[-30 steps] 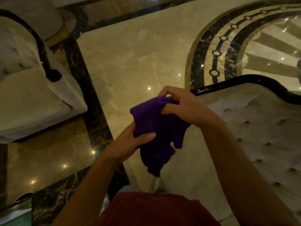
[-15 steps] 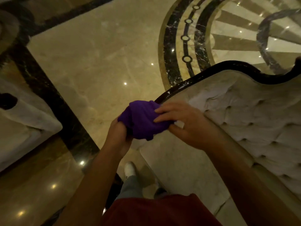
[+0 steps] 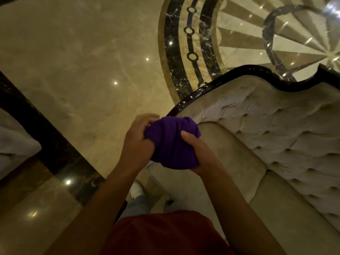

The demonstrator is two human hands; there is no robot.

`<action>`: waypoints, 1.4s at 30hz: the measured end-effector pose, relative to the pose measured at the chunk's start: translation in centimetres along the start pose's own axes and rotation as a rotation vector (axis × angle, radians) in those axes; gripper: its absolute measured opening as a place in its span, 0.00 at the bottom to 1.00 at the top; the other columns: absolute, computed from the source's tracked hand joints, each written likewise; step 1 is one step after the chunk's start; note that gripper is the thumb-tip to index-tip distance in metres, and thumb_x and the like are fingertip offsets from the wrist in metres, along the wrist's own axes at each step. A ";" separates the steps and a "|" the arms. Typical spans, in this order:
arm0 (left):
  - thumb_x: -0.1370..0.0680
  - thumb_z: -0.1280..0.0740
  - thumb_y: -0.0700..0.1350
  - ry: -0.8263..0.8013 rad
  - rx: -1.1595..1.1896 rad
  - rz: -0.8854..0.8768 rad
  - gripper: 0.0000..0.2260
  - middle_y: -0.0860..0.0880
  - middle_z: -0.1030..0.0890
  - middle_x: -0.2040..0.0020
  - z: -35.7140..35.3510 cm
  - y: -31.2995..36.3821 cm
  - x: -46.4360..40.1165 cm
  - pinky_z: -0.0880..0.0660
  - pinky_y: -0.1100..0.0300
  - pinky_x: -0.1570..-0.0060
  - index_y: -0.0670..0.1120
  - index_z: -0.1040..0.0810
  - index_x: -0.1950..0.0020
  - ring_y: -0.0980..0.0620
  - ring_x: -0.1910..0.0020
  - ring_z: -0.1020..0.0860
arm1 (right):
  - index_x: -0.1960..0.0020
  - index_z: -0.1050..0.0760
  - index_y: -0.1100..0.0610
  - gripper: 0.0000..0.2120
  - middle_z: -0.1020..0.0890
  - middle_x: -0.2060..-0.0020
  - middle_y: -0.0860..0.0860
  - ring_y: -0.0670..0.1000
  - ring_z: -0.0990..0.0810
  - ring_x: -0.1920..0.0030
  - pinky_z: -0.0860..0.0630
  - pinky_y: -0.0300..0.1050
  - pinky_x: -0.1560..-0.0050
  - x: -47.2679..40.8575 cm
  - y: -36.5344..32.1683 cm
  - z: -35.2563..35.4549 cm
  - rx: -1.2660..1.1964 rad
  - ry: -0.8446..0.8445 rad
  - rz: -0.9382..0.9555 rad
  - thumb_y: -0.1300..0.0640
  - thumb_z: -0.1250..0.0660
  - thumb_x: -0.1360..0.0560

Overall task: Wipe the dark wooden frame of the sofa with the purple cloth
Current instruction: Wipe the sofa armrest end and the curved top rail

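The purple cloth (image 3: 172, 142) is bunched into a ball in the middle of the view, held from both sides. My left hand (image 3: 137, 139) grips its left edge and my right hand (image 3: 197, 153) grips its right and lower side. The ball hangs just over the near end of the sofa's dark glossy wooden frame (image 3: 198, 92), which curves up and to the right along the top of the cream tufted backrest (image 3: 276, 126). Whether the cloth touches the frame I cannot tell; the frame's near end is hidden behind it.
The sofa's cream seat cushion (image 3: 230, 162) lies below my right hand. A second pale armchair (image 3: 16, 144) sits at the left edge. Polished marble floor (image 3: 82, 61) with dark inlay bands spreads ahead. My feet (image 3: 137, 189) stand beside the sofa's corner.
The hanging cloth has been gathered into a tight ball between both hands. My view has swung right toward the sofa, and the hands now sit at the frame's near end.
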State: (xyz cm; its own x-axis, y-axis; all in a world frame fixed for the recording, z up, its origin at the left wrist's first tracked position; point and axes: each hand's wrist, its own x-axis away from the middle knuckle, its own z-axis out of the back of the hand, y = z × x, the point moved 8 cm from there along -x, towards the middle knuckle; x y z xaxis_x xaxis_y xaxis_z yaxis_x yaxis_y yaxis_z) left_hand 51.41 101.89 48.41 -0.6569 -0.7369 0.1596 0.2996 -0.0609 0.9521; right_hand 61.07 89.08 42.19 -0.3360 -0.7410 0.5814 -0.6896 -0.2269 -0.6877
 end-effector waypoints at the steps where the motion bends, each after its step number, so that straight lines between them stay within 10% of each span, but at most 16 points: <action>1: 0.25 0.37 0.44 0.004 -0.096 -0.090 0.12 0.57 0.19 0.43 0.6 0.5 -0.5 0.21 0.58 0.46 0.51 0.19 0.44 0.59 0.44 0.21 | 0.36 0.25 0.50 0.44 0.11 0.47 0.50 0.53 0.12 0.45 0.15 0.48 0.51 -0.3 0.0 0.4 -0.018 0.019 0.028 0.41 0.12 0.46; 5: 0.26 0.36 0.33 -0.269 0.064 0.036 0.22 0.61 0.15 0.47 0.1 -2.4 -0.6 0.17 0.58 0.45 0.58 0.20 0.41 0.65 0.45 0.18 | 0.38 0.24 0.50 0.34 0.11 0.50 0.47 0.51 0.12 0.48 0.15 0.45 0.55 -1.3 -0.3 2.7 0.077 0.129 0.094 0.45 0.17 0.40; 9: 0.28 0.31 0.44 -0.288 0.520 0.309 0.23 0.56 0.16 0.37 -2.8 -6.2 1.3 0.19 0.58 0.43 0.57 0.22 0.33 0.53 0.36 0.18 | 0.39 0.23 0.47 0.28 0.12 0.48 0.46 0.49 0.12 0.47 0.15 0.44 0.54 -2.0 -1.5 4.9 0.257 0.149 0.154 0.48 0.17 0.36; 15: 0.24 0.32 0.63 0.072 0.180 0.269 0.12 0.56 0.15 0.50 -5.5 -6.5 0.8 0.19 0.67 0.55 0.61 0.21 0.45 0.62 0.49 0.17 | 0.35 0.21 0.48 0.28 0.14 0.41 0.53 0.56 0.14 0.41 0.15 0.52 0.47 -2.7 -0.2 5.2 0.149 -0.049 0.064 0.54 0.19 0.34; 22: 0.23 0.40 0.67 -0.005 -0.015 0.133 0.19 0.56 0.18 0.43 -7.9 -5.4 1.3 0.23 0.65 0.42 0.58 0.20 0.42 0.62 0.43 0.21 | 0.34 0.22 0.52 0.47 0.14 0.41 0.57 0.62 0.17 0.39 0.20 0.63 0.38 -2.2 3.0 6.0 -0.205 -0.141 -0.145 0.41 0.12 0.49; 27: 0.18 0.42 0.57 0.222 -0.354 -0.042 0.20 0.53 0.23 0.43 -6.0 -5.9 1.1 0.39 0.78 0.42 0.44 0.18 0.44 0.73 0.42 0.32 | 0.37 0.19 0.52 0.28 0.13 0.43 0.56 0.59 0.13 0.43 0.15 0.55 0.49 -2.2 5.3 5.1 -0.132 -0.152 -0.213 0.55 0.17 0.36; 35: 0.16 0.43 0.52 0.351 -0.188 0.335 0.14 0.60 0.21 0.53 -0.4 -20.5 1.7 0.34 0.74 0.55 0.53 0.18 0.52 0.67 0.54 0.24 | 0.42 0.20 0.48 0.16 0.11 0.53 0.45 0.47 0.12 0.52 0.17 0.38 0.60 -5.5 9.5 7.8 0.282 -0.002 -0.315 0.61 0.24 0.26; 42: 0.13 0.43 0.52 0.263 -0.271 0.601 0.19 0.42 0.23 0.30 5.1 -34.9 -0.3 0.34 0.58 0.37 0.44 0.24 0.28 0.44 0.31 0.26 | 0.43 0.26 0.40 0.19 0.17 0.50 0.39 0.33 0.18 0.49 0.21 0.31 0.50 -11.5 8.3 6.5 0.711 0.091 0.070 0.60 0.24 0.24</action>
State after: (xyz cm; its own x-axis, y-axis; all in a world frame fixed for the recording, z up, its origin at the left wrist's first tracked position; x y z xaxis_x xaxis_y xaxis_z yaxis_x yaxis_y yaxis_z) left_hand 37.58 107.68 16.46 -0.1452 -0.8316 0.5361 0.7417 0.2670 0.6152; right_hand 63.40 91.61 26.90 -0.4375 -0.7205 0.5379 -0.0902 -0.5601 -0.8235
